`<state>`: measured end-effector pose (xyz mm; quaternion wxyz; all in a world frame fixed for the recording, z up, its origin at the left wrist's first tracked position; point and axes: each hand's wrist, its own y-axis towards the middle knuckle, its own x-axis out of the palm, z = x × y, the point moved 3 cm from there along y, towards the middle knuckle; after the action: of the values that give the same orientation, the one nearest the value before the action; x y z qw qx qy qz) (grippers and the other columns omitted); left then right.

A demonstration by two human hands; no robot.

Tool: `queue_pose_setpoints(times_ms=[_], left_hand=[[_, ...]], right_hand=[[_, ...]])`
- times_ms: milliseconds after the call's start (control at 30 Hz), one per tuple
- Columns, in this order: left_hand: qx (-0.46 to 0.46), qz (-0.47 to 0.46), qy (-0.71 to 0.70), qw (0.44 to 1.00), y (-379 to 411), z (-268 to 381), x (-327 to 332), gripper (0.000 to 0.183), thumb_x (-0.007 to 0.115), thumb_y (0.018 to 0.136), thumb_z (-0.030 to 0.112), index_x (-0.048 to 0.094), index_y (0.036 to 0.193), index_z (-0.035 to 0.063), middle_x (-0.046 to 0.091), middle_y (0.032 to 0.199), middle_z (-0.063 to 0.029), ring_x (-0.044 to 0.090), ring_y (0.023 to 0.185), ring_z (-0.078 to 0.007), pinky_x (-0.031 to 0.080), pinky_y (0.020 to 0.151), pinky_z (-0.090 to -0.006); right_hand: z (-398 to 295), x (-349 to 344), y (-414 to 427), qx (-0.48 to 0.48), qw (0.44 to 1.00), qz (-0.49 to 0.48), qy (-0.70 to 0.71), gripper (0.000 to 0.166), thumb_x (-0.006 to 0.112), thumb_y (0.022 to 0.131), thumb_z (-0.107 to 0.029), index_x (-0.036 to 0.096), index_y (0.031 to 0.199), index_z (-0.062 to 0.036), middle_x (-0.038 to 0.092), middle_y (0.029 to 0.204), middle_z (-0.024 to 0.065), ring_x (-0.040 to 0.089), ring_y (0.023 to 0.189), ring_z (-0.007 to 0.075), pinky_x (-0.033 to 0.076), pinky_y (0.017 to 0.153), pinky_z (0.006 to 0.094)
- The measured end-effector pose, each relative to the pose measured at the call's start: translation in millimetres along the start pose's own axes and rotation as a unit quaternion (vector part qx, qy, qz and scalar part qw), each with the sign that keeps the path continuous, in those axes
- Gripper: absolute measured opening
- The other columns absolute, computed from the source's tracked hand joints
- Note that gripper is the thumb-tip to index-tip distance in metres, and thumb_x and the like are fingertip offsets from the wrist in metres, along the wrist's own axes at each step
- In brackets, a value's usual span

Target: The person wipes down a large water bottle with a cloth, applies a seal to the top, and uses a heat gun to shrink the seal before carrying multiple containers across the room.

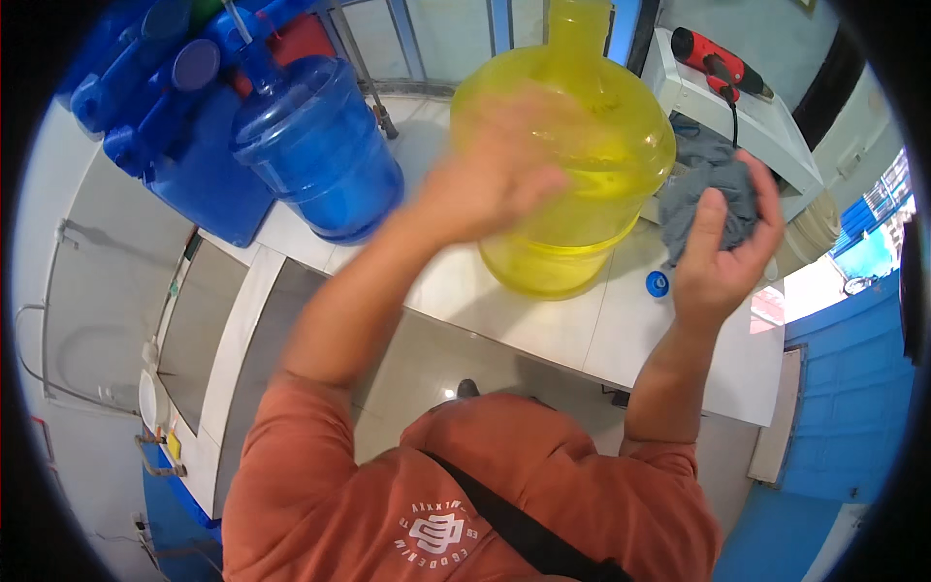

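Note:
A large yellow water jug (560, 254) stands upright on the white tiled counter, with liquid inside it. In front of its left side, my left hand (494, 164) is blurred, its fingers extended and nothing visible in them. Whether it touches the jug I cannot tell. My right hand (727, 254) grips a crumpled grey cloth (705, 200) to the right of the jug, thumb on the near side. Below the cloth, a small blue bottle cap (657, 284) lies on the counter.
A blue water jug (320, 160) and several blue containers (207, 167) crowd the left side of the counter (524, 313). At the right, a red and black heat gun (720, 62) rests on a white shelf (771, 109), its cord hanging down. A sink basin (211, 298) lies left.

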<state>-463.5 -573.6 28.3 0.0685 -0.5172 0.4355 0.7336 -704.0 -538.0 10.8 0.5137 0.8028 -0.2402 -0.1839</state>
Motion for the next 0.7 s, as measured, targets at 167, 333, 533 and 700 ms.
queue_pose_setpoints(times_ms=[167,333,533,700], left_hand=[[-0.365,0.008,0.025,0.931,-157.4,-161.5,41.2,0.045,0.05,0.102,0.036,0.068,0.08,0.0002,0.07,0.082,-0.0212,0.067,0.073,-0.0325,0.049,0.07,-0.046],[-0.48,0.053,-0.304,0.821,-218.5,-132.4,94.0,0.033,0.051,0.104,0.027,0.056,0.127,0.0029,0.068,0.08,-0.0129,0.063,0.062,-0.0178,0.05,0.058,-0.0303],[-0.334,0.059,-0.308,0.889,-179.6,-125.7,99.8,0.098,0.07,0.085,-0.002,0.008,0.161,0.0079,0.036,0.153,-0.0239,0.058,0.123,-0.0273,0.057,0.078,-0.0343],[-0.246,0.123,-0.3,0.913,-154.3,-132.1,87.6,0.093,0.067,0.087,-0.004,0.013,0.16,0.01,0.034,0.155,-0.0202,0.052,0.126,-0.0253,0.055,0.09,-0.0358]], right_hand=[[15.3,-6.1,27.1,0.053,0.996,0.033,0.067,0.047,0.066,0.094,-0.003,0.045,0.135,0.0013,0.052,0.14,0.019,0.055,0.123,0.0248,0.045,0.106,0.0358],[16.4,47.3,31.5,0.019,0.991,-0.112,-0.071,0.018,0.073,0.088,-0.017,0.071,0.104,-0.0089,0.066,0.12,0.0114,0.058,0.118,0.0342,0.046,0.1,0.0444],[-71.8,165.0,6.7,-0.214,0.913,-0.251,-0.242,0.026,0.066,0.081,-0.025,0.075,0.1,-0.0088,0.067,0.11,0.0136,0.059,0.108,0.0313,0.044,0.093,0.0476],[-76.6,183.7,-27.8,-0.387,0.869,-0.221,-0.217,0.026,0.067,0.072,-0.022,0.074,0.092,-0.007,0.067,0.106,0.0131,0.059,0.11,0.0296,0.039,0.104,0.0485]])
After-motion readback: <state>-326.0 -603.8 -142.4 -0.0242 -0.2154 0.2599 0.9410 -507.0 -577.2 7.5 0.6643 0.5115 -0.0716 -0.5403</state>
